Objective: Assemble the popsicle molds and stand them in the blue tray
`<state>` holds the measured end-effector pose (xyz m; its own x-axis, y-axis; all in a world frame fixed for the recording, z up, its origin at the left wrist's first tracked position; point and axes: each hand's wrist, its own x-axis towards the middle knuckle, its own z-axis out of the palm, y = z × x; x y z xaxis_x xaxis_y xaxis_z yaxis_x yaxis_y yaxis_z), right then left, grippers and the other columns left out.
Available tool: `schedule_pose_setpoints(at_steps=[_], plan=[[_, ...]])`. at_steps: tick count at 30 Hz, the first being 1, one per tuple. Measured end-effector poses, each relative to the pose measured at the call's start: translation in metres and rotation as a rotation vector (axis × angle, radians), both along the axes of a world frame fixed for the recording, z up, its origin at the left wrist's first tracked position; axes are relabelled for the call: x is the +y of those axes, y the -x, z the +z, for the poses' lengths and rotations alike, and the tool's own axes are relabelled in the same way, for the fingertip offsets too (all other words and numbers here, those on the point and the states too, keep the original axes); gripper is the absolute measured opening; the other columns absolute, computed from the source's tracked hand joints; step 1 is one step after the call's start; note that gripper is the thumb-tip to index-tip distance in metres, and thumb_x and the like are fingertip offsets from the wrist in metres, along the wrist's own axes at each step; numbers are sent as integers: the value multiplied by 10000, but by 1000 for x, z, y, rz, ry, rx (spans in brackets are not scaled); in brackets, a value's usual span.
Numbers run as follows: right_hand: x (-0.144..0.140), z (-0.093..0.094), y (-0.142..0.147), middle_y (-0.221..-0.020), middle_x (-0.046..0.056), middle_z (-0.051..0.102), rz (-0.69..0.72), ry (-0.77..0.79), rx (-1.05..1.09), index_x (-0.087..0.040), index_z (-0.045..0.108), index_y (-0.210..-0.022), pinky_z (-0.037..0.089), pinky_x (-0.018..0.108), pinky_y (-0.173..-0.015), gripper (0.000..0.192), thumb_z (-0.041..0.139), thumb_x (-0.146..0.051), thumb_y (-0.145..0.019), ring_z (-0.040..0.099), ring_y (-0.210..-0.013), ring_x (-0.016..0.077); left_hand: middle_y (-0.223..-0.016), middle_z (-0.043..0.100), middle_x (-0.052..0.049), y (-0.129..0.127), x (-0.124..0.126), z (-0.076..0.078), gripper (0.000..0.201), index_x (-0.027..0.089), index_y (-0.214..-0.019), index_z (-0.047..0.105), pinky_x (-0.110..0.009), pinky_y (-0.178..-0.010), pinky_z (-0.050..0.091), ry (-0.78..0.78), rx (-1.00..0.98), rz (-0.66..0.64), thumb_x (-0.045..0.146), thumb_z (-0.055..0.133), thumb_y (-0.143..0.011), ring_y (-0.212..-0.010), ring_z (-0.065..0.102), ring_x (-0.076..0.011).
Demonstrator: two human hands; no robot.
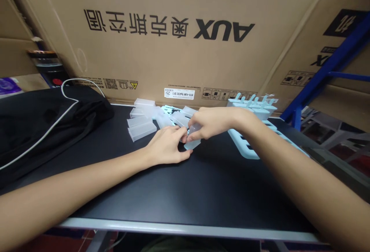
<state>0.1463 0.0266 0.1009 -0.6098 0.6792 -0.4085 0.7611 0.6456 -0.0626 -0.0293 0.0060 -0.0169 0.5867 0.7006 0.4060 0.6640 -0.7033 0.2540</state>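
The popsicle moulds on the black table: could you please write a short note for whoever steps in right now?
Left hand: rests on the black table, fingertips on one translucent mould cup.
Right hand: grip closed on the same cup from above.
Other loose mould cups lie in a pile behind the hands, with pale blue sticks among them.
Pale blue mould tray sits to the right, under the right forearm; a few stick handles stand at its far end.
Done: far slots appear filled.
Left: the near slots look empty; the loose cups are still outside the tray.
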Motion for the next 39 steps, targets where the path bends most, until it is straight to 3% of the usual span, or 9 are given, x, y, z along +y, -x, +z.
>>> schedule_pose_setpoints(at_steps=[5,8,13,16,21,25,29,33,39], plan=[[2,-2,-2,-657,25,701,-35,109,56,-179,703,-1014,392,257,-608,573,541,-690,-810,634,-613,159,-743,574,18,1,0,-1,267,221,-770,430,-291,-584,403,-10,-25,-28,381,643,-745,-689,576,-184],[4,-6,-5,-700,14,713,-26,146,77,-195,676,-1097,409,253,-623,454,583,-552,-832,653,-655,160,-730,575,23,1,1,-2,245,221,-773,426,-292,-609,409,-5,-54,-68,337,639,-739,-710,574,-184],[6,-16,-7,-846,41,714,36,-45,63,-185,683,-1007,391,259,-572,387,713,-437,-714,628,-708,180,-702,550,43,2,4,-4,263,220,-769,406,-318,-708,440,19,-82,-125,335,641,-740,-681,547,-162],[4,-24,-6,-816,31,691,21,-108,84,-187,682,-955,369,257,-544,385,758,-415,-655,609,-683,178,-721,558,37,3,5,-5,264,222,-785,409,-331,-724,447,22,-79,-123,337,640,-728,-686,550,-168],[-6,-35,-7,-804,18,685,49,-161,174,-230,703,-998,375,262,-592,350,729,-295,-655,609,-701,186,-818,591,5,2,2,-3,240,220,-825,426,-362,-775,453,-5,-45,-116,303,618,-707,-750,561,-192],[-15,-36,-16,-806,42,680,49,-221,131,-204,680,-992,371,278,-610,357,720,-297,-650,606,-722,207,-918,614,-30,2,1,-1,199,215,-871,454,-373,-802,453,-26,-15,-89,211,566,-707,-885,572,-224],[-24,-35,-37,-817,68,667,-37,-267,58,-185,624,-871,349,282,-577,272,699,-343,-662,598,-717,216,-970,638,-48,1,1,0,133,210,-929,500,-408,-864,437,-71,38,-32,201,528,-798,-996,556,-246],[-27,-38,-62,-801,67,661,-142,-297,79,-195,554,-815,340,283,-578,252,675,-378,-691,595,-702,213,-920,635,-33,1,1,0,60,207,-904,514,-400,-882,426,-115,82,-98,202,522,-844,-964,566,-227],[-24,-48,-85,-781,51,645,-204,-342,210,-197,531,-872,323,274,-571,254,659,-366,-732,596,-696,205,-912,622,-14,0,3,-5,66,210,-917,509,-345,-793,459,-30,59,-179,189,522,-856,-847,592,-189]])
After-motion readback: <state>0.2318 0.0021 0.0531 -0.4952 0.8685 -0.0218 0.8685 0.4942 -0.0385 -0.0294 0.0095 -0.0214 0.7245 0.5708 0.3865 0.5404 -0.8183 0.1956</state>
